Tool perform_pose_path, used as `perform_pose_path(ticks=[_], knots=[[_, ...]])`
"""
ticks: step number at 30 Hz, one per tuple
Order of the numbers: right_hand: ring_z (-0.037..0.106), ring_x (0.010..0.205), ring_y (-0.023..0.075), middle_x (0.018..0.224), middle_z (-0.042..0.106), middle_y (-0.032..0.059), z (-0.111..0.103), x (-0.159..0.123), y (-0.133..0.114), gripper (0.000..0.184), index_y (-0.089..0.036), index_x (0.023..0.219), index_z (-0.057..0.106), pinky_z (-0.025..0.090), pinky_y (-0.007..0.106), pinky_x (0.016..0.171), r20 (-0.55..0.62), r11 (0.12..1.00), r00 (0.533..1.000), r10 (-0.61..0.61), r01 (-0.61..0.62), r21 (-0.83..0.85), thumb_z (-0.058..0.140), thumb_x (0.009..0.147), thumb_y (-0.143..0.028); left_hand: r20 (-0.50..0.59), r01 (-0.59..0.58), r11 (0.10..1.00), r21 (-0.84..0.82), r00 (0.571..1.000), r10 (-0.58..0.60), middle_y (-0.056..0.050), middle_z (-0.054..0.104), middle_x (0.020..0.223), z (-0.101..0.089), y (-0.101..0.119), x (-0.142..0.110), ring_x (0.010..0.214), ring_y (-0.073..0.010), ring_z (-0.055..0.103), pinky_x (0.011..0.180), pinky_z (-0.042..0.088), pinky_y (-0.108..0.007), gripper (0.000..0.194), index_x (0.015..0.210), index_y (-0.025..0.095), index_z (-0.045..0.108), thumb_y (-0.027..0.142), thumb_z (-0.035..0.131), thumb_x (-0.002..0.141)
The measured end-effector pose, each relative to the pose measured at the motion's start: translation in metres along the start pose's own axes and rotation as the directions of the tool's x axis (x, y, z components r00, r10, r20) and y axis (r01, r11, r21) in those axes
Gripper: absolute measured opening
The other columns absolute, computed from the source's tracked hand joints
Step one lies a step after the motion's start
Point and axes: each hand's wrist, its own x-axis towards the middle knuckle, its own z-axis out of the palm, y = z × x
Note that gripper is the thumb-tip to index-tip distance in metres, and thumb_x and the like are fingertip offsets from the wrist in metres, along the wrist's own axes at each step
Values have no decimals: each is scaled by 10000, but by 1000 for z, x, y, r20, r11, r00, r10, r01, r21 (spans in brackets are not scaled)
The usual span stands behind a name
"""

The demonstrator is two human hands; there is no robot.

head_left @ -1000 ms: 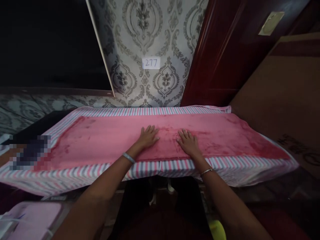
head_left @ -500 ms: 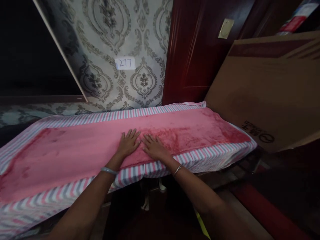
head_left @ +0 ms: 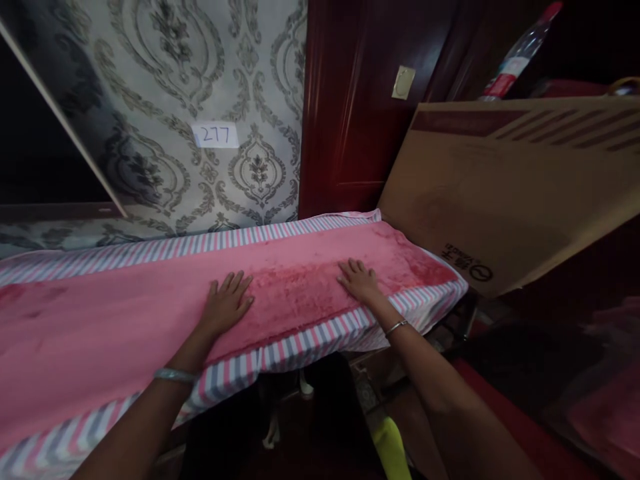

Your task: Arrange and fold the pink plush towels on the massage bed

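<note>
A pink fleece cloth [head_left: 125,320] lies spread flat along a board covered in pink, white and grey striped fabric [head_left: 280,350]. My left hand [head_left: 227,301] rests palm down on the pink cloth near its middle, fingers stretched out. My right hand [head_left: 359,280] lies flat on the same cloth further right, close to the board's right end, fingers spread. Each wrist carries a thin bangle. Neither hand holds anything.
A large cardboard box [head_left: 505,193] leans right beside the board's right end. Behind stand a dark red wooden door [head_left: 360,107] and patterned wallpaper with a paper label reading 277 [head_left: 215,135]. A plastic bottle [head_left: 517,50] shows above the box.
My hands, side by side half a second ago, have slid apart over the pink cloth, the right one toward the board's right end. The view has swung further right.
</note>
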Motion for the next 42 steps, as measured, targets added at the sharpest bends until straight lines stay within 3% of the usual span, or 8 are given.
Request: perform_pose_path(ticks=[6, 18, 21, 23, 27, 29, 35, 42], knots=[[100, 1557, 300, 1698, 130, 35, 6, 10, 24, 629, -321, 1608, 240, 166, 601, 1206, 25, 986, 987, -161, 159, 50, 307, 1032, -564, -48, -16, 1000, -1, 999, 16, -120, 348, 1624, 6, -7, 4, 1510, -335, 292, 1178, 253, -611, 606, 1535, 223, 421, 410, 342, 965], [196, 1536, 303, 1685, 198, 48, -8, 25, 151, 597, -324, 1593, 291, 199, 569, 1201, -13, 987, 987, 161, -161, 19, 305, 1041, -551, -118, -44, 999, 1, 992, 44, -132, 424, 1578, 11, -14, 9, 1485, -353, 344, 1156, 299, -637, 671, 1482, 181, 508, 461, 241, 935], [275, 1503, 334, 1662, 263, 101, -13, 29, 171, 594, -265, 1580, 339, 263, 590, 1166, -35, 960, 959, 280, -279, 34, 318, 1041, -512, -137, -28, 1000, 1, 990, 28, -91, 427, 1581, 11, -13, 9, 1491, -326, 342, 1171, 289, -614, 655, 1499, 237, 489, 454, 222, 942], [358, 1458, 338, 1625, 344, 134, -18, 32, 183, 575, -223, 1554, 395, 323, 559, 1136, -65, 947, 945, 320, -317, 42, 334, 1039, -470, -164, -16, 1000, -4, 986, 15, -32, 433, 1581, 13, -12, 8, 1496, -293, 338, 1183, 281, -593, 645, 1559, 336, 370, 456, 210, 946], [545, 1284, 311, 1395, 607, 167, -27, 44, 197, 474, -169, 1396, 584, 416, 424, 1050, -155, 927, 914, 374, -370, 58, 398, 1013, -377, -187, -8, 1000, -12, 982, 6, 83, 389, 1586, 18, -13, 6, 1503, -233, 309, 1217, 233, -551, 660, 1568, 473, -38, 469, 192, 949], [585, 1218, 294, 1295, 662, 179, -30, 53, 202, 434, -143, 1323, 634, 432, 367, 1002, -200, 918, 896, 397, -391, 70, 388, 1006, -312, -186, -17, 1000, -18, 982, 13, 129, 325, 1590, 21, -16, 6, 1497, -223, 306, 1228, 210, -537, 665, 1530, 485, -121, 484, 187, 940], [621, 1136, 242, 1259, 673, 180, -32, 86, 215, 458, -97, 1302, 633, 425, 285, 897, -258, 905, 867, 425, -401, 144, 298, 1009, -204, -190, -10, 998, -60, 982, -1, 270, 171, 1515, 26, -23, 9, 1465, -236, 349, 1197, 246, -558, 690, 1453, 571, -128, 572, 232, 864], [639, 1088, 292, 1202, 691, 218, -24, 110, 223, 447, -89, 1214, 686, 441, 335, 848, -247, 871, 837, 489, -449, 201, 315, 995, -207, -181, 7, 998, -57, 983, -18, 354, 117, 1467, 29, -25, 11, 1456, -235, 364, 1184, 252, -523, 688, 1413, 637, -96, 599, 237, 812]])
